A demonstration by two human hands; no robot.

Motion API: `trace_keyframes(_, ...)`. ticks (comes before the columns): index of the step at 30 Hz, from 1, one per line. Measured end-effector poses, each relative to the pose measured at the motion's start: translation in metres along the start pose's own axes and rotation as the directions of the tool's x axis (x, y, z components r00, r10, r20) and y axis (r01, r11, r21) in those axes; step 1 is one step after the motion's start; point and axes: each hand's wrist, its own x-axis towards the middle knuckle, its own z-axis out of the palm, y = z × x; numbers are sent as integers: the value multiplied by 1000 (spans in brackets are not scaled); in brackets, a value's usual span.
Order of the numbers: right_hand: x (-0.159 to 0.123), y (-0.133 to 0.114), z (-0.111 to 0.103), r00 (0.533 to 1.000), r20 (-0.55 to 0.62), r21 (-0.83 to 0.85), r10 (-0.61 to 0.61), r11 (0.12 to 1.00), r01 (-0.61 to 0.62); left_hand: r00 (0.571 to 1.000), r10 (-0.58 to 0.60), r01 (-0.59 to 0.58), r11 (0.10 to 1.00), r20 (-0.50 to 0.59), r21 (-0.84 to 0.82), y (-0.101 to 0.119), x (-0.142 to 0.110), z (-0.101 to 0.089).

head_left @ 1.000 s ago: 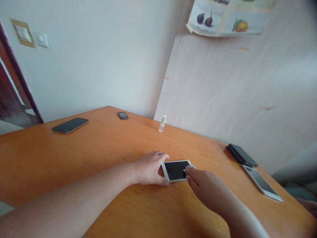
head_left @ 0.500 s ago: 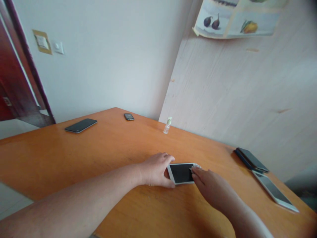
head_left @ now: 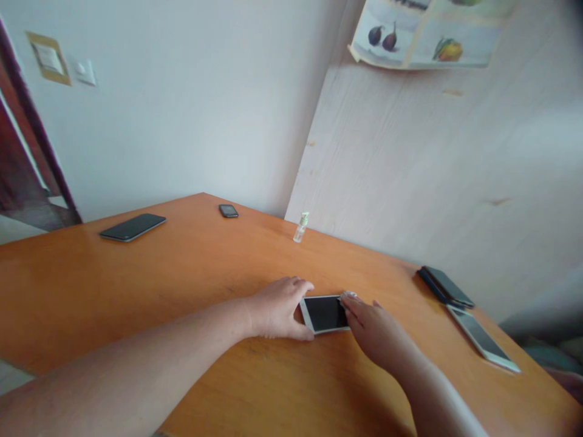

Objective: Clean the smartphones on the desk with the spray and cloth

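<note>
A smartphone [head_left: 324, 314] with a white frame and dark screen lies face up on the wooden table [head_left: 255, 258]. My left hand [head_left: 279, 309] grips its left end, thumb at the near edge and fingers at the far edge. A small crumpled white wipe, perhaps tissue or cloth [head_left: 348, 295], is under the fingertips of my right hand [head_left: 371, 325]. Those fingers are pressed together and rest at the phone's far right corner, hiding its right end. Beyond the phone stands a small clear pump bottle [head_left: 299, 230] with a pale green top.
A large dark phone [head_left: 133, 227] lies at the left, and a small dark phone [head_left: 228, 210] near the back corner. Toward the right edge are a dark folded case [head_left: 449, 286] and a white-framed device [head_left: 483, 338]. Walls rise behind the table.
My right hand and the wipe have shifted slightly toward the phone's far edge. My left hand keeps its hold. The whole view has turned a little to the right.
</note>
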Motion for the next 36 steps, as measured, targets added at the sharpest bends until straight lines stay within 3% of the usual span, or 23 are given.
trace_keyframes(2, 2, 0, 1, 1000, -2, -6, -11, 1000, 11, 1000, -14, 14, 1000, 4, 2, 1, 0, -1)
trace_keyframes(7, -5, -40, -6, 949, -16, 162, -315, 936, 313, 1000, -18, 17, 999, -20, -30, 4, 0, -1)
trace_keyframes(10, -6, -51, -6, 929, -17, 217, -369, 906, 364, 999, -22, 20, 998, -33, -57, 5, 1, 0)
trace_keyframes(12, -2, -43, -1, 949, -24, 187, -315, 931, 314, 999, -29, 26, 997, -40, -69, 5, 0, 0)
trace_keyframes(15, 7, -19, 5, 992, -17, 95, -122, 988, 123, 998, -58, 56, 997, -24, -62, 4, 0, 0)
trace_keyframes(18, 8, -1, 1, 1000, 11, 23, 15, 1000, -16, 997, -80, 80, 996, 2, -36, 4, -1, -2)
trace_keyframes(23, -10, -7, -25, 994, 71, -67, 82, 995, -77, 995, -100, 100, 994, 19, -35, 6, -1, -6)
trace_keyframes(26, -17, -22, -29, 999, 43, -65, 6, 998, -3, 996, -87, 88, 995, 19, -40, 6, -1, -5)
trace_keyframes(31, -7, -46, -7, 981, -38, 50, -193, 980, 194, 998, -59, 57, 995, -23, -78, 5, -1, -2)
trace_keyframes(36, -7, -58, -4, 946, -8, 186, -324, 929, 320, 1000, -11, 8, 993, -26, -120, 2, 1, 1)
